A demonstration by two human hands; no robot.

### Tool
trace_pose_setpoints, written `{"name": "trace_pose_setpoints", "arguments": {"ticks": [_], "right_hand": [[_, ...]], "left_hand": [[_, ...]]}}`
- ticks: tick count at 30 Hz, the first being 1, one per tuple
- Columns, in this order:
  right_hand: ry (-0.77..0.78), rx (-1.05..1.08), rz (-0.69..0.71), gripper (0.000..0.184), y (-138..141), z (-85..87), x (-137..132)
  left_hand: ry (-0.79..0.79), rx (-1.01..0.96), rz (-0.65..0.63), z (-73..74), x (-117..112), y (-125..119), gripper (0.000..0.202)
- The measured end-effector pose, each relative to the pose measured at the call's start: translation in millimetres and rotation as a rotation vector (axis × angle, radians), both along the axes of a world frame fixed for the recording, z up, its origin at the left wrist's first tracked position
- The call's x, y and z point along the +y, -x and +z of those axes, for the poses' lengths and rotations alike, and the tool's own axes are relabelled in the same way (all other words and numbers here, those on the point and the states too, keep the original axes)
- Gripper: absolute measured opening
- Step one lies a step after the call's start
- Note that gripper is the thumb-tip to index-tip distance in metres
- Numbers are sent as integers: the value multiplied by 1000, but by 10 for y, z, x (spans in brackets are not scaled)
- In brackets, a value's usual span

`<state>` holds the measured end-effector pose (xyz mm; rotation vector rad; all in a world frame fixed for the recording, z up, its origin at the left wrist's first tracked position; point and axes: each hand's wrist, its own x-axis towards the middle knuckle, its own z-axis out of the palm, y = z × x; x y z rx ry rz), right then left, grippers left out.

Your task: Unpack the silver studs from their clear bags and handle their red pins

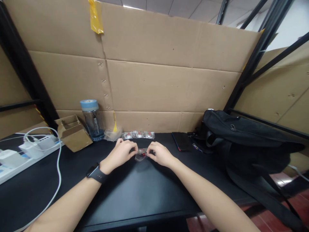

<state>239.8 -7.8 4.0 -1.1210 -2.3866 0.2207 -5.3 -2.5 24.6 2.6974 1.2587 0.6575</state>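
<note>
Left hand (pixel 122 152), right hand (pixel 160 154): fingers clamped on opposite sides of clear packet (pixel 140 157) between them; grip likely steadies it; three silvery packets (pixel 138 135) lined beyond fingers, presumably for reach.

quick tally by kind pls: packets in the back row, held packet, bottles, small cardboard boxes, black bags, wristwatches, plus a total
Back-row packets: 3
Held packet: 1
Bottle: 1
Cardboard box: 1
Black bag: 1
Wristwatch: 1
Total: 8

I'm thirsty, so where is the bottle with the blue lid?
In the head view, the bottle stands toward the left, before the cardboard wall, just right of the brown box.
</note>
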Motion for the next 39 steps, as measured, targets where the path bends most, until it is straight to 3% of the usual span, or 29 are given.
{"name": "trace_pose_setpoints", "arguments": {"ticks": [6,10,14,21,29,35,39], "right_hand": [[91,243,-14,2,34,-3,21],[261,379,-75,13,28,-24,56],[387,614,-37,20,28,-38,94],[471,919,-36,39,60,1,84],[278,776,-7,22,43,-7,80],[230,713,-121,30,13,-72,152],[191,612,-146,29,11,-65,143]], "left_hand": [[-68,-181,59,48,-15,-65,19],[31,-383,107,-5,24,-82,19],[117,-568,97,-71,96,-53,24],[75,-479,34,-48,56,-71,24],[22,-452,86,-88,91,-51,26],[16,-501,138,-78,104,-43,25],[-45,-399,192,-49,62,-74,19]]}}
